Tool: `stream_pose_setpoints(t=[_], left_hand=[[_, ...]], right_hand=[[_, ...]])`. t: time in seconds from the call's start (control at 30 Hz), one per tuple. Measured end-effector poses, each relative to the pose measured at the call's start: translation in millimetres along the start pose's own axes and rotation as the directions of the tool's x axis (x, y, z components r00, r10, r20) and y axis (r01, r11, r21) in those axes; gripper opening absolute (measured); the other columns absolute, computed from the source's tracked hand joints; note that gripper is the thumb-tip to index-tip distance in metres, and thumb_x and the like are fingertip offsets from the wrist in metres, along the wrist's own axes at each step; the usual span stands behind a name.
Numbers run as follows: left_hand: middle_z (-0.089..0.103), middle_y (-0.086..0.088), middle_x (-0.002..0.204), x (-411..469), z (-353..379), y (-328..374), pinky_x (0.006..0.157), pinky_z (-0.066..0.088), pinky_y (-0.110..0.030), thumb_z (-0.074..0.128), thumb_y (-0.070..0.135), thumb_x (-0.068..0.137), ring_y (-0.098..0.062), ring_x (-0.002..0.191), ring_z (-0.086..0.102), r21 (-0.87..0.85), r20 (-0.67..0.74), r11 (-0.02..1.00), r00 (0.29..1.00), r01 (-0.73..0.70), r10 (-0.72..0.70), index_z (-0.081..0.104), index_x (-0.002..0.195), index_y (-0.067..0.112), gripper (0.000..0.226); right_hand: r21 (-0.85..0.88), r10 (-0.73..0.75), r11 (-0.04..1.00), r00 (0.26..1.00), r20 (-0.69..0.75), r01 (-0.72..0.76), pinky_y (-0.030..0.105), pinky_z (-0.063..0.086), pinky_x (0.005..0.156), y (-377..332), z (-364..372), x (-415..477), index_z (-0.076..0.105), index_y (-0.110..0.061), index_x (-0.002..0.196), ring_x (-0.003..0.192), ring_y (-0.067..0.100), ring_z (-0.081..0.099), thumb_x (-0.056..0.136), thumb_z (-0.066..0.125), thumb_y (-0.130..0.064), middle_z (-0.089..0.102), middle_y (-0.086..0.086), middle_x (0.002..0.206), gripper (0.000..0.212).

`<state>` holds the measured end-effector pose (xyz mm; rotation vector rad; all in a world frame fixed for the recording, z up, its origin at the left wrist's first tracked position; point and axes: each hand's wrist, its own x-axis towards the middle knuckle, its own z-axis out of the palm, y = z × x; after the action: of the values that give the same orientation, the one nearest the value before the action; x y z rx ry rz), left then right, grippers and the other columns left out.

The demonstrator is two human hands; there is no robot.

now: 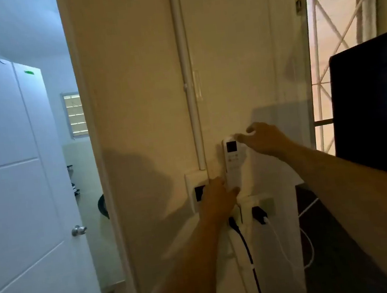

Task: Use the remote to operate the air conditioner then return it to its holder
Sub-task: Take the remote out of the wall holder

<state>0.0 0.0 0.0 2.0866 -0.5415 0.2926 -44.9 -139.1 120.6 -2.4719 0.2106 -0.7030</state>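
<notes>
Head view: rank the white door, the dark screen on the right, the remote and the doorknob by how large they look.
1. White door, largest.
2. Dark screen; cut off by the frame edge, so its full extent is unsure.
3. Remote, upright on the wall between the left hand and right hand.
4. Doorknob, smallest.

Slim white rectangular remote with dark display (233, 163) upright against cream wall (138, 92), pinched at top by right hand (265, 141), steadied at lower end by left hand (219, 197). Below, black cable (246, 248) plugged in.
</notes>
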Motion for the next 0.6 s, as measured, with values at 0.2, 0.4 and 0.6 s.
stream_pose_setpoints(t=[0.2,0.4,0.6], left_hand=[[0.06,-0.005,0.114,38.7,31.9,-20.3,0.085,0.057,-0.043,0.065,0.034,0.081,-0.024,0.102,0.062,-0.032,-0.128,0.999,0.992,-0.02,0.016,0.055,0.112,0.018,0.037],[0.064,-0.009,0.104,66.9,52.7,-29.9,0.08,0.056,-0.041,0.064,0.032,0.084,-0.025,0.094,0.062,0.07,-0.227,0.997,0.973,-0.03,0.045,0.059,0.105,0.011,0.031],[0.067,-0.01,0.093,79.7,56.2,-31.2,0.068,0.058,-0.037,0.065,0.026,0.084,-0.022,0.079,0.065,0.072,-0.265,0.997,0.963,-0.032,0.05,0.063,0.094,0.01,0.019]], right_hand=[[-0.015,0.029,0.999,0.999,-0.023,-0.029,0.039,0.04,0.1,-0.3,22.7,48.1,0.038,-0.009,0.144,0.13,0.034,0.046,0.085,0.054,-0.061,0.043,0.017,0.148,0.081],[-0.069,0.054,0.996,0.995,-0.082,-0.06,0.032,0.048,0.072,3.9,47.7,76.2,0.06,0.0,0.114,0.101,0.032,0.064,0.075,0.066,-0.059,0.066,0.018,0.114,0.07],[-0.084,0.049,0.995,0.991,-0.128,-0.06,0.031,0.05,0.063,4.7,58.1,86.4,0.055,-0.007,0.079,0.084,0.028,0.064,0.064,0.081,-0.048,0.061,0.011,0.087,0.051]])
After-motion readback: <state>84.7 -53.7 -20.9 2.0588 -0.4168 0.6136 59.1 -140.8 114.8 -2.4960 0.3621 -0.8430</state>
